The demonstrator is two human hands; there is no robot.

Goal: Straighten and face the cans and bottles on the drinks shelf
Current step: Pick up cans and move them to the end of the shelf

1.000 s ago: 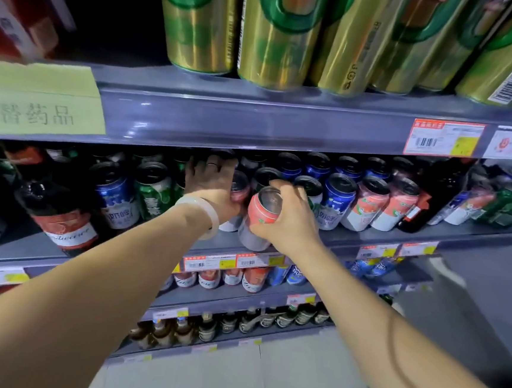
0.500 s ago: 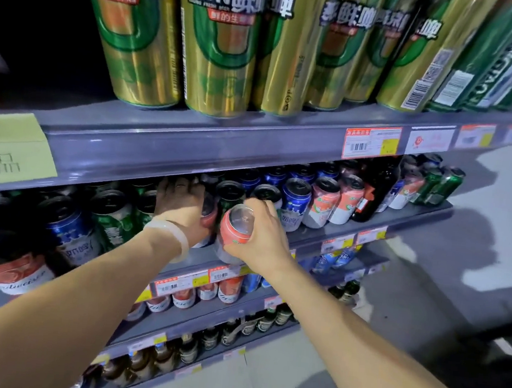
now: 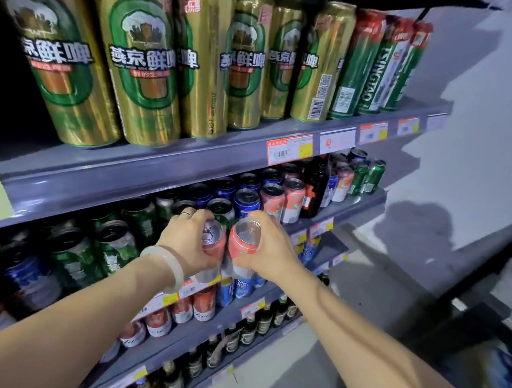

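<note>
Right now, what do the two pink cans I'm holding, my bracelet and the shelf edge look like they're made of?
Pink can in the left hand and pink can in the right hand: thin metal, likely aluminium, with bare silvery pull-tab lids and printed glossy sides. Bracelet: smooth, milky, pale bangle, possibly jade or glass; I can't tell which. Shelf edge: grey-painted metal by its look, with a dull sheen.

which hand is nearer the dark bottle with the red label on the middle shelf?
Right. The right hand holds a red can down-left of the dark bottle, a few cans away. The left hand, holding its own red can, sits farther left.
</note>
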